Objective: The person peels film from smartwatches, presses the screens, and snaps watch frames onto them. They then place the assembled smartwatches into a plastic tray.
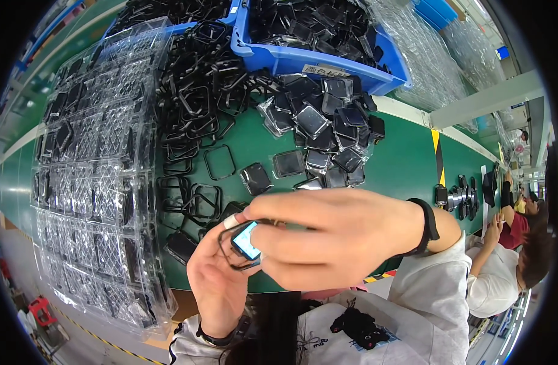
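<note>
A blue bin (279, 57) full of dark pieces (318, 27) stands at the back of the green counter (407, 149). Just in front of the bin lies a pile of film-wrapped dark squares (318, 125); to its left, a heap of black frames (196, 100) and, farther left, clear plastic trays (96, 176). Well in front of it, the left hand (218, 283) holds a thin black frame (221, 248) and a small lit screen (245, 241), the right hand (333, 237) reaching across both. A co-worker (492, 271) is well to the bin's right.

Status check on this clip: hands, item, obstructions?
Left hand holding black frame. Right hand at lit screen, partly hiding it. Loose frames piled beyond.
</note>
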Available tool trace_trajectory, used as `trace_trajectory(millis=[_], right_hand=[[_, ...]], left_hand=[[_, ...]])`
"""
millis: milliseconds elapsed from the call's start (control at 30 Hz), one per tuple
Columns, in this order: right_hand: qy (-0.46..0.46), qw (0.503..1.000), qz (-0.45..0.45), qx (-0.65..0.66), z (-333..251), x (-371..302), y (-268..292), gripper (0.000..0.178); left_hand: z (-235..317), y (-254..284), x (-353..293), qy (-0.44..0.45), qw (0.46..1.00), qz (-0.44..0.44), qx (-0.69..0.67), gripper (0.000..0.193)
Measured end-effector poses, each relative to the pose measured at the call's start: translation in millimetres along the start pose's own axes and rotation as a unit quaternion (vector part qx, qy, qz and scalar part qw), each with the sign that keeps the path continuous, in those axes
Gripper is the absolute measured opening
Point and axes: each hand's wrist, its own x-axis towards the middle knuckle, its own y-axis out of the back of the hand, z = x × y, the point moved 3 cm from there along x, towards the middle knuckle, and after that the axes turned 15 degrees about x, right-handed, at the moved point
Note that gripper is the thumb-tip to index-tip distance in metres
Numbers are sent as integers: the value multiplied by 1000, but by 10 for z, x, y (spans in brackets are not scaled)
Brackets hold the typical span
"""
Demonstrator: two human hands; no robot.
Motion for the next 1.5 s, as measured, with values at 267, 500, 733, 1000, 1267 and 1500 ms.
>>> trace_trajectory(millis=[267,500,733,1000,1267,1500], right_hand=[[-114,976,19,185,109,-173,-89,18],[-285,892,96,337,235,-86,-102,25],[-217,970,-97,-40,666,-43,-91,37],[40,999,19,31,192,-93,116,11],[141,986,83,-29,-177,-278,173,18],[-39,982,118,141,-225,-380,227,19]], left_hand=[[6,36,-32,17,998,-16,61,49],[-18,132,-97,9,996,-24,88,40],[136,156,-45,-28,991,77,105,43],[111,167,-52,-30,988,100,112,46],[100,-49,-31,-39,993,29,108,44],[-29,-238,17,-41,987,-100,116,49]])
